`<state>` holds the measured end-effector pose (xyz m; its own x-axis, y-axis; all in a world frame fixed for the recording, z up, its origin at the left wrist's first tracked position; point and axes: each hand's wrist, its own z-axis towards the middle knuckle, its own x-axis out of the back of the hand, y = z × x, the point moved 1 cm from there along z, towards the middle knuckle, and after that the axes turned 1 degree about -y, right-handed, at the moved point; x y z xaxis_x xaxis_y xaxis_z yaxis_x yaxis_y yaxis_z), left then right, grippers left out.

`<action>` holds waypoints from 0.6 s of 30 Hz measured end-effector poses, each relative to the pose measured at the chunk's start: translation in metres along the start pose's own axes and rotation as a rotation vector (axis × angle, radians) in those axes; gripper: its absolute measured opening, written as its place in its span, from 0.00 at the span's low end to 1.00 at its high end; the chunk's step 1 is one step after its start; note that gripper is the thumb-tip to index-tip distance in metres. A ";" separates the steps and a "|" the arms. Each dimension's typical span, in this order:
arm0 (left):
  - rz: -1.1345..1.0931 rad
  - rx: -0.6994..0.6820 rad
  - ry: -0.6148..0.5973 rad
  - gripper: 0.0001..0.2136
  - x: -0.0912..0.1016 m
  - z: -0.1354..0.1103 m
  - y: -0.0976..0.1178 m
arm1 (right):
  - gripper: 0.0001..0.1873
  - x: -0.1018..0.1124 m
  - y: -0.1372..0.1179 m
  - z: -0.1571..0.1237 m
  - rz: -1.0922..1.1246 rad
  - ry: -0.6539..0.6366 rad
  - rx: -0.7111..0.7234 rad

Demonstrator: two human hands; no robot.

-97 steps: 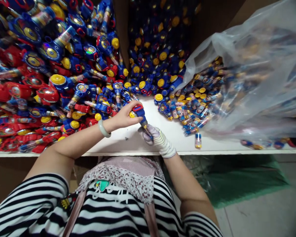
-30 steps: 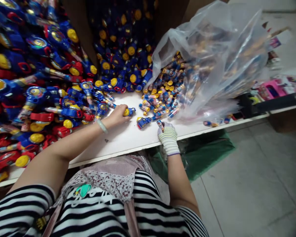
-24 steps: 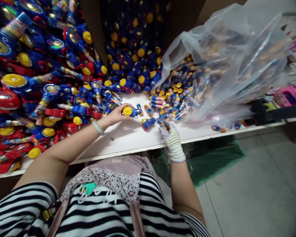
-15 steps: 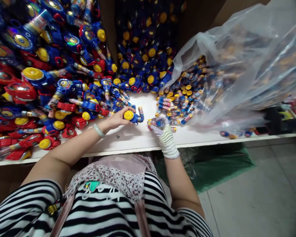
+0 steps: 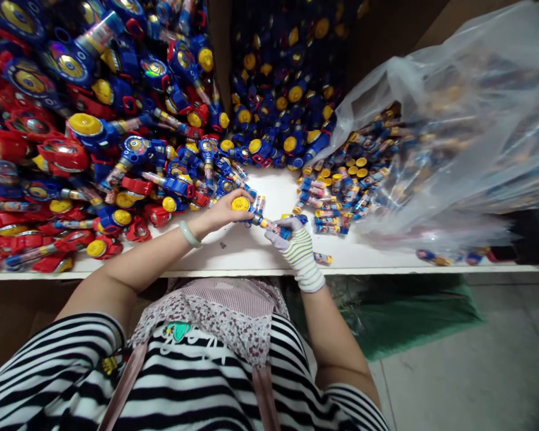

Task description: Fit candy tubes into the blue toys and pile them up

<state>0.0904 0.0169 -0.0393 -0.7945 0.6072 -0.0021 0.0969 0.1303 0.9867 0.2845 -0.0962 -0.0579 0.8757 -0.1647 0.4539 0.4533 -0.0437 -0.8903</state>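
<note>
My bare left hand [image 5: 227, 211] is closed around a blue plastic toy with a round yellow cap [image 5: 240, 204]. My right hand [image 5: 291, 242], in a striped knit glove, grips a small printed candy tube [image 5: 276, 228] between thumb and fingers. The tube's yellow end meets the short grey neck of the toy, in line with it. Whether it is seated inside the neck I cannot tell. Another loose tube [image 5: 260, 204] stands just behind the toy on the white tabletop [image 5: 276, 185].
Blue and red toys [image 5: 135, 146] are heaped on the left, many with tubes attached. A dark box behind holds more blue toys [image 5: 290, 143]. On the right, a clear plastic bag [image 5: 431, 78] spills printed tubes [image 5: 327, 214]. One tube [image 5: 322, 258] lies near the front edge.
My right hand has brought a tube leftward against the toy's neck; before, they were apart. My left hand keeps its hold on the toy. The whole view has shifted slightly.
</note>
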 end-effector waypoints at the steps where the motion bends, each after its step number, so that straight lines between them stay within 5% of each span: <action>1: 0.034 -0.008 -0.005 0.18 0.001 -0.001 0.001 | 0.18 0.001 -0.004 0.000 -0.139 -0.069 0.028; 7: 0.318 -0.181 -0.074 0.17 0.000 -0.005 0.015 | 0.23 0.003 -0.024 -0.002 -0.744 -0.303 0.073; 9: 0.450 -0.309 -0.090 0.15 -0.001 -0.006 0.023 | 0.23 -0.001 -0.024 -0.005 -0.664 -0.318 0.071; 14: 0.551 -0.464 -0.222 0.13 0.001 -0.009 0.032 | 0.34 -0.020 -0.015 -0.014 -0.037 -0.434 -0.005; 16: 0.612 -0.428 -0.237 0.13 0.002 -0.009 0.030 | 0.32 -0.024 -0.014 -0.010 -0.026 -0.424 0.002; 18: 0.638 -0.333 -0.122 0.12 0.002 -0.009 0.026 | 0.28 -0.024 -0.016 -0.003 -0.202 -0.322 0.022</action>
<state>0.0860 0.0139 -0.0117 -0.5701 0.5708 0.5909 0.3160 -0.5116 0.7990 0.2556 -0.0947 -0.0552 0.7744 0.1634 0.6112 0.6222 -0.0220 -0.7825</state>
